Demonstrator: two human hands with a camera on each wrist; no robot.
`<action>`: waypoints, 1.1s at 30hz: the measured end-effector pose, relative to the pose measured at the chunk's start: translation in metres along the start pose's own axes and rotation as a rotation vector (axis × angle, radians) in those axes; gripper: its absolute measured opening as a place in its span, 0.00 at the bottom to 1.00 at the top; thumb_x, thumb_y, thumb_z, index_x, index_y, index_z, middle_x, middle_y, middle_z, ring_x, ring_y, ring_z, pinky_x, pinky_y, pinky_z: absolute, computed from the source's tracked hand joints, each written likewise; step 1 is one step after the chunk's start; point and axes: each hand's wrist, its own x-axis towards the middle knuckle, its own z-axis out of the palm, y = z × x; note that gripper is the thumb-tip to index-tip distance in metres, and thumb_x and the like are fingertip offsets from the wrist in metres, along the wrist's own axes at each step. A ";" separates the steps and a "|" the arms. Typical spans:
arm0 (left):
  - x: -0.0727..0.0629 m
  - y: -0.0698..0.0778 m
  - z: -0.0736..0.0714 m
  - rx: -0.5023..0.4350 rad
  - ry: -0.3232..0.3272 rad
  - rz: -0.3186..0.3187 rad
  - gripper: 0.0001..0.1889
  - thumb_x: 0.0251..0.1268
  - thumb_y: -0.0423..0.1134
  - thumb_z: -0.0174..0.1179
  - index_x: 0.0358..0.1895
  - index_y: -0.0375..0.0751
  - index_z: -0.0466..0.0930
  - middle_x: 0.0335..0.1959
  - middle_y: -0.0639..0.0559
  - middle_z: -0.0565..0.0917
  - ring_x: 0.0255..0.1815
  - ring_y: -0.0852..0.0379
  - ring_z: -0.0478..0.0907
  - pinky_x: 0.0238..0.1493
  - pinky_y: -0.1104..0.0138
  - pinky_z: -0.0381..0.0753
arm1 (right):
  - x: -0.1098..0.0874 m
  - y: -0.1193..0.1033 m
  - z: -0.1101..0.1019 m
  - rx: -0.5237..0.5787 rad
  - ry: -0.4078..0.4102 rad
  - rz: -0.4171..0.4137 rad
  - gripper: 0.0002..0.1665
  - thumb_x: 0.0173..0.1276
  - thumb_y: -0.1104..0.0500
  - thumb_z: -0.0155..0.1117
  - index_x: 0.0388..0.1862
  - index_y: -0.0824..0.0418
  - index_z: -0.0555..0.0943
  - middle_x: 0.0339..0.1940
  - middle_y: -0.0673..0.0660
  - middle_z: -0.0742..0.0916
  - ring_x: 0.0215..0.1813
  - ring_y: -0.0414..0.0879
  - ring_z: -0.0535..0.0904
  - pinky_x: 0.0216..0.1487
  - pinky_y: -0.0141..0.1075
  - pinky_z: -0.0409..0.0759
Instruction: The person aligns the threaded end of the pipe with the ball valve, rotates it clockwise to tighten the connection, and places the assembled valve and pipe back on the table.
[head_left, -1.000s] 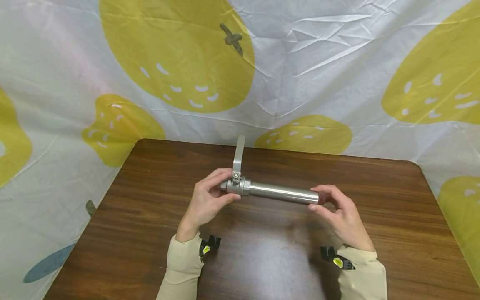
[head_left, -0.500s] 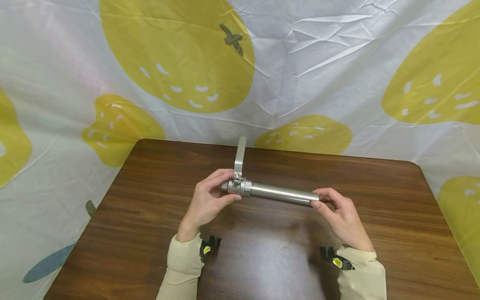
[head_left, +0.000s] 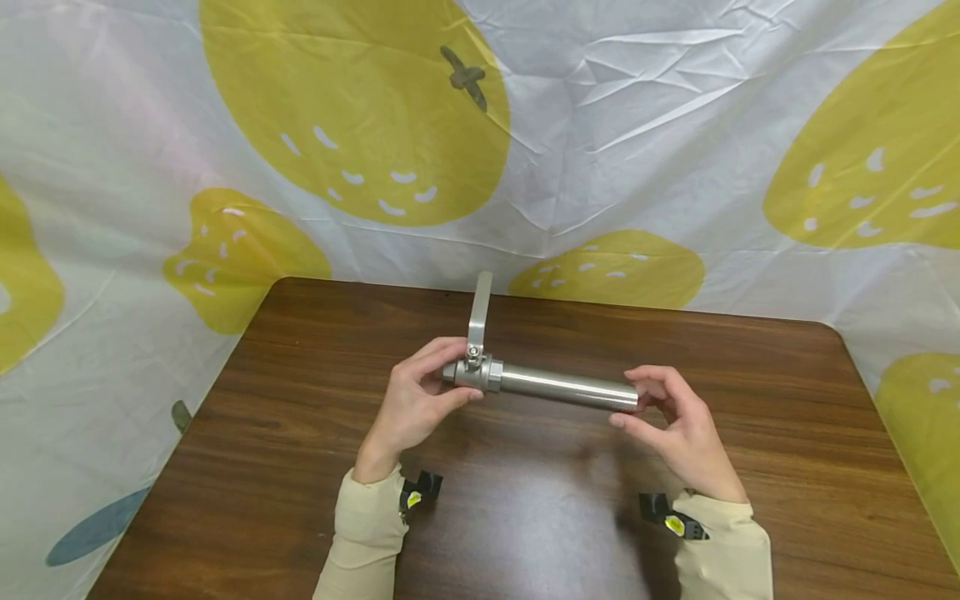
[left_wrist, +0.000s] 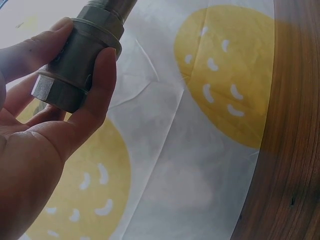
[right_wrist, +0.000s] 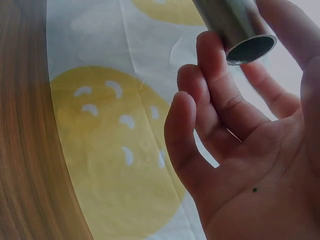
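Observation:
My left hand (head_left: pixel 411 404) grips a steel ball valve (head_left: pixel 468 373) between thumb and fingers, in the air above the table. Its flat lever handle (head_left: pixel 480 312) points away toward the back. A straight, shiny steel pipe (head_left: pixel 562 387) extends rightward from the valve's hex end. Around the pipe's free end curl the thumb and fingers of my right hand (head_left: pixel 686 429); the thumb lies along the near side. In the right wrist view the pipe's open, hollow mouth (right_wrist: pixel 252 50) shows, with a fingertip against its wall. The left wrist view shows the valve body (left_wrist: pixel 75 62) between thumb and fingers.
A brown wood-grain table (head_left: pixel 300 400) lies beneath both hands. White cloth with yellow fruit prints (head_left: pixel 600 267) hangs behind the table and at both sides. Small black wrist devices (head_left: pixel 420 490) sit at both cuffs.
My right thumb and fingers closed farther over the pipe's end, then spread wider, the thumb sliding toward the near side. The valve and left hand have hardly moved.

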 end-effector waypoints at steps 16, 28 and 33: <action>-0.001 0.000 -0.001 0.003 0.009 0.007 0.29 0.43 0.14 0.67 0.55 0.23 0.76 0.54 0.32 0.76 0.48 0.61 0.76 0.51 0.74 0.80 | 0.000 0.001 0.003 -0.040 0.020 -0.042 0.30 0.48 0.79 0.72 0.51 0.66 0.76 0.30 0.44 0.84 0.35 0.35 0.77 0.40 0.22 0.76; -0.001 -0.001 -0.003 0.011 -0.007 0.012 0.28 0.44 0.17 0.69 0.55 0.23 0.76 0.54 0.32 0.77 0.49 0.61 0.77 0.50 0.72 0.82 | 0.000 0.000 0.004 -0.035 0.029 -0.042 0.30 0.49 0.79 0.71 0.52 0.67 0.77 0.28 0.47 0.83 0.33 0.34 0.77 0.37 0.22 0.75; -0.002 -0.002 -0.006 0.047 -0.008 0.024 0.27 0.43 0.19 0.70 0.54 0.23 0.77 0.52 0.33 0.79 0.45 0.61 0.77 0.44 0.70 0.84 | -0.002 0.003 0.008 -0.020 0.042 -0.023 0.28 0.50 0.78 0.71 0.52 0.69 0.77 0.28 0.46 0.84 0.34 0.34 0.78 0.36 0.23 0.75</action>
